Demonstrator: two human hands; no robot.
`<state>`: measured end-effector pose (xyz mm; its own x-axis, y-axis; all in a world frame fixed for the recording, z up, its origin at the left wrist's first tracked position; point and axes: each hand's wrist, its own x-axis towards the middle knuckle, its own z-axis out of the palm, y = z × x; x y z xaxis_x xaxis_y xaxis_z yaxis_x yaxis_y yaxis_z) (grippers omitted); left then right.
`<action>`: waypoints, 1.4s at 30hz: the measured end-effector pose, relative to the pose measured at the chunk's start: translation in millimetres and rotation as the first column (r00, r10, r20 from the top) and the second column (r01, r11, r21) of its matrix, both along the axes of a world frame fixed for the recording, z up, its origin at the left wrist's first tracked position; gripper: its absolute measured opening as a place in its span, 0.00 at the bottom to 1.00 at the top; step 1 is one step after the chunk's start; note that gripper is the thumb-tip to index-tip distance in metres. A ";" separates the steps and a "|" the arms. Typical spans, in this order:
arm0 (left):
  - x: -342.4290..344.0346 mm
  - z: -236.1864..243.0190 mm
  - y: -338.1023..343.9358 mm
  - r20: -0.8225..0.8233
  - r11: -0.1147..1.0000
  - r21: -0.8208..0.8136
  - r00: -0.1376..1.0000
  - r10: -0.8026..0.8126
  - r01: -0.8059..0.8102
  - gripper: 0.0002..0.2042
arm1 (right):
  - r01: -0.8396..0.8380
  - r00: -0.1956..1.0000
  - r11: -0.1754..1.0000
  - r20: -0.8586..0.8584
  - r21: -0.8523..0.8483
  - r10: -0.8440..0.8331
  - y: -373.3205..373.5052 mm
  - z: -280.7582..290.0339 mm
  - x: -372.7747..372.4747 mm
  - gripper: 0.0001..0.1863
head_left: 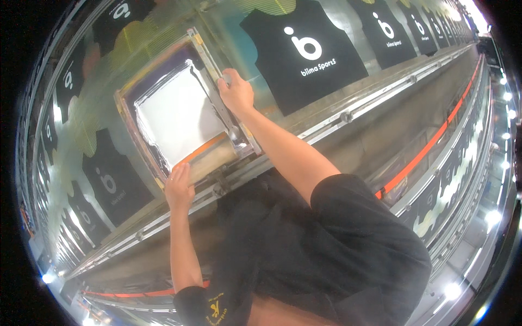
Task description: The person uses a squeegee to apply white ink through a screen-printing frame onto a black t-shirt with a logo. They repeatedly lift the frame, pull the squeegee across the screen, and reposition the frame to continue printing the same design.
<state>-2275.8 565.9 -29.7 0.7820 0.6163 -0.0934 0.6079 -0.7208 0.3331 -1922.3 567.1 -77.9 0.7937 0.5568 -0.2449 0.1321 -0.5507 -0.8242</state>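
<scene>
A rectangular screen-printing frame (126, 111) lies slanted on the long table, with a broad patch of white ink (171, 106) inside it and dark smears round the patch. My left hand (179, 187) is closed on the left end of a squeegee (204, 145) with an orange strip, at the frame's near end. On the frame's right side, my right hand (236, 92) grips the metal edge near its middle, its fingers curled over it; part of that edge is hidden under the hand.
Dark sleeveless garment pieces with white printed designs (280, 60) lie in rows either side of the frame. A metal rail (380, 96) runs along the table's near edge. An orange strip (416, 160) and a second row of dark garments (429, 206) are at the right.
</scene>
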 end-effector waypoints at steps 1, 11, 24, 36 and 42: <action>3.0 -6.0 -2.0 0.016 1.000 -0.001 1.000 -0.007 0.007 0.30 | -0.001 1.000 1.000 0.020 0.029 0.000 0.1 -3.8 8.7 0.19; 74.9 41.4 160.4 -0.111 0.986 -0.087 0.985 0.131 -0.141 0.19 | -0.030 0.996 0.999 0.087 -0.026 0.032 -8.2 -18.0 6.7 0.21; 137.1 12.5 305.9 -0.354 0.995 -0.088 0.935 0.006 -0.039 0.21 | -0.392 0.695 0.918 0.672 0.055 0.256 81.7 29.2 29.3 0.30; 116.4 -2.8 257.8 -0.296 0.993 -0.041 0.950 0.096 -0.113 0.20 | -0.604 0.373 0.532 0.379 -0.593 0.847 143.7 43.8 -17.2 0.23; 61.5 12.9 108.8 -0.318 0.942 -0.258 0.940 0.125 -0.213 0.16 | -0.649 0.309 0.531 0.449 -0.545 0.838 -3.8 34.3 -66.8 0.14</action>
